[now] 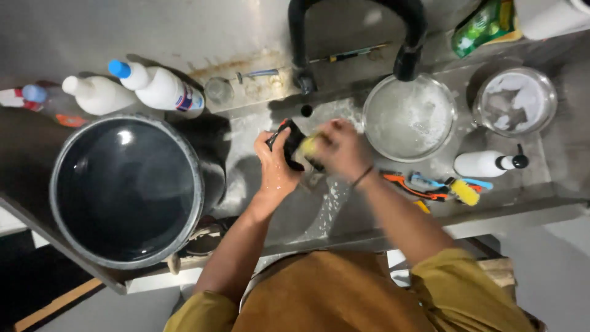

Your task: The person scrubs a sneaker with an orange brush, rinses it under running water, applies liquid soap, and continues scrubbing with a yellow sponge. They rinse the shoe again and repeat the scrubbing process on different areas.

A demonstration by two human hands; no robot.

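Head view, looking down at a steel sink (pixel 276 215) set in a metal worktop (pixel 553 184). Left hand (pixel 276 166) is clamped round a small black item (pixel 289 138) w/ a bit of red at its top edge; can't tell what it is exactly. Right hand (pixel 341 147) is closed on a yellow sponge (pixel 307 146), pressed vs. the black item, so both hands meet over the sink's middle, just below the black tap (pixel 405 37). Right hand looks blurred. Both wet, thin dark band on right wrist. A streak of water runs down the sink floor below the hands. Left of the sink: big dark bucket (pixel 126 190) full of water, its rim near the left forearm. Behind it, on the worktop's back edge, two white bottles, one w/ white cap (pixel 98 93), one w/ blue cap (pixel 160 87), plus a clear bottle w/ blue cap (pixel 43 101) at far left. Small clear glass (pixel 219 90) and a razor (pixel 258 75) lie by the back wall. Right of the hands: round steel bowl (pixel 409 117) w/ soapy water, directly under the tap spout. Further right a glass bowl (pixel 515 101) w/ white foam. Near it, a white pump bottle (pixel 488 163) lying on its side, and brushes (pixel 439 187) in orange, blue, yellow just beside the right forearm. Green packet (pixel 482 24) at top right. Person wears a mustard top, sleeves pushed up.
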